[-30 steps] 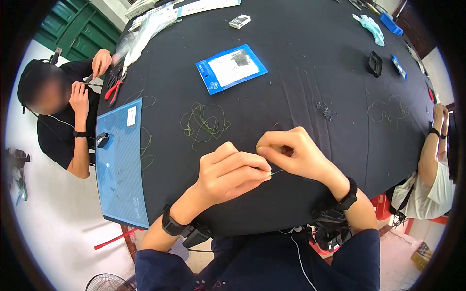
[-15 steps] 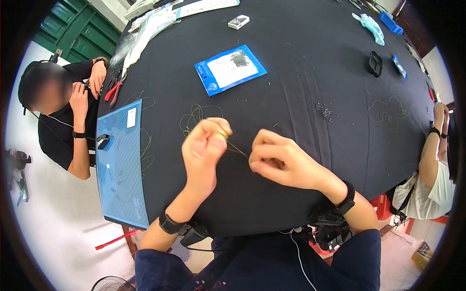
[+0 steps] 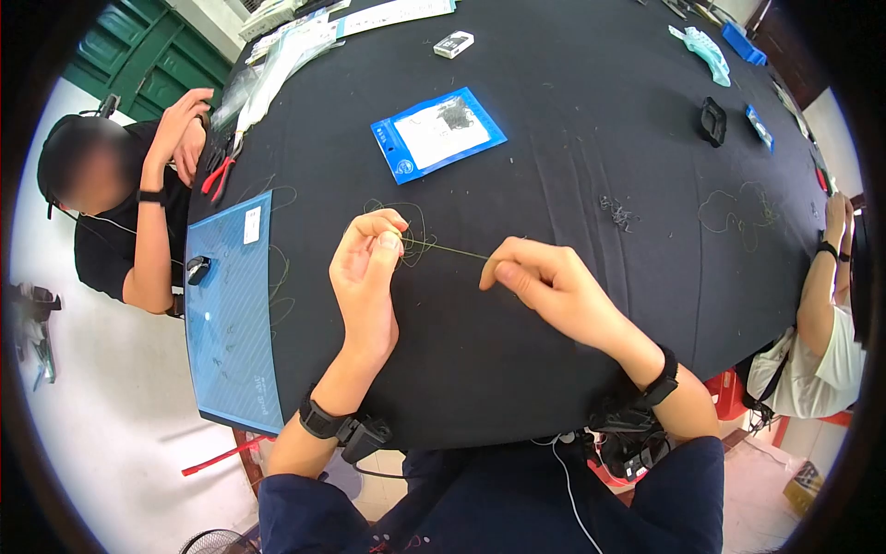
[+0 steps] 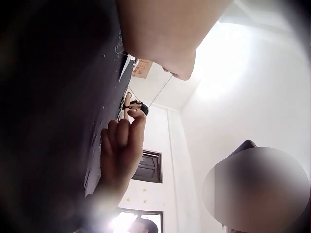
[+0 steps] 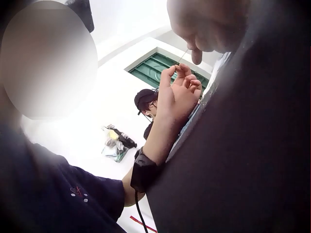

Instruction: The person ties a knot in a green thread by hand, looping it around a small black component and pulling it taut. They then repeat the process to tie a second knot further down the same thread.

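A thin green line (image 3: 448, 248) runs taut between the two hands above the black table. My left hand (image 3: 365, 286) pinches one end between thumb and forefinger, palm turned up. The right hand (image 3: 563, 286) pinches the other end, lower and to the right. Behind the left fingertips lies a loose coil of green line (image 3: 420, 226), partly hidden. In the left wrist view the line (image 4: 160, 91) stretches between the left hand (image 4: 160, 34) at the top and the right hand (image 4: 122, 145). The right wrist view shows the left hand (image 5: 179, 94) with its other fingers loosely bent.
A blue packet (image 3: 438, 135) lies beyond the hands, a small box (image 3: 454, 43) farther back. At left are a blue board (image 3: 231, 323) and red-handled pliers (image 3: 218, 175); at right, a dark tangle (image 3: 616, 214) and a black tray (image 3: 712, 122). People sit at both sides.
My left hand has moved left and away from the right hand and turned palm up, drawing the line out between them. The person on the left has raised a forearm.
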Tool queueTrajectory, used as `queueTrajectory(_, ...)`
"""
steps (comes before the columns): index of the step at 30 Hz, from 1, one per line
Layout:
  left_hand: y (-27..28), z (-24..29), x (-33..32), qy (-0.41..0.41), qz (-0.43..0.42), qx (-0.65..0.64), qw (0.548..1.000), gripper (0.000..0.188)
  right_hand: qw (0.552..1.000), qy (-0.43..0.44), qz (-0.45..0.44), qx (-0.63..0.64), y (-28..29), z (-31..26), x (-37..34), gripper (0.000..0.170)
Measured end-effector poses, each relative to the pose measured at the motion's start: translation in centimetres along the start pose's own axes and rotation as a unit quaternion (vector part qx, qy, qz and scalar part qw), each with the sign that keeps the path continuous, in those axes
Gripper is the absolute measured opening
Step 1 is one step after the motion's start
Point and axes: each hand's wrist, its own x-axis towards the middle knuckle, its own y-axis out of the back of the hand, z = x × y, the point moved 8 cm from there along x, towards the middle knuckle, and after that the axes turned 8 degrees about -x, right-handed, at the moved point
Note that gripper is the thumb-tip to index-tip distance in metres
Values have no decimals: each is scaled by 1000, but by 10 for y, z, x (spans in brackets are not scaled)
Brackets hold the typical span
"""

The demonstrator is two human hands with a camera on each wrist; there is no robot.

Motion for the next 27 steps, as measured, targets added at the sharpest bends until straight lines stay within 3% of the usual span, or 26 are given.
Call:
queueTrajectory(3,-9,10,-1,-52,-50,3,997,13,997,-63,-17,48,1,14,2,18)
queueTrajectory(6,-28,11,-7,-59,-164,-1,985,17,996,-49,71,-30,16,16,2,18)
queueTrajectory(7,-39,10,-11,-1,-251,-42,967,8,990,-28,114,-83,25,11,2,12)
queueTrajectory(8,-47,7,-16,21,-278,-10,960,7,977,16,176,-121,33,6,1,7)
queueTrajectory(10,-59,-4,-24,92,-333,-10,938,5,944,91,217,-230,44,-13,-2,5)
queueTrajectory(14,-73,-12,-43,187,-413,-24,891,6,939,182,184,-226,38,-31,-5,10)
queueTrajectory(18,-85,-6,-52,63,-470,113,873,12,960,185,92,-190,24,-24,-2,11)
queueTrajectory(21,-87,-10,-62,-48,-493,254,831,14,964,169,16,-203,11,-15,0,11)
queueTrajectory(24,-92,-5,-68,-149,-498,315,794,14,963,189,94,-168,17,-25,0,19)
queueTrajectory(25,-93,0,-68,-185,-485,320,792,15,944,234,95,-212,20,-29,-2,30)
queueTrajectory(27,-96,12,-66,-255,-457,330,786,17,939,239,159,-187,36,-40,-8,33)
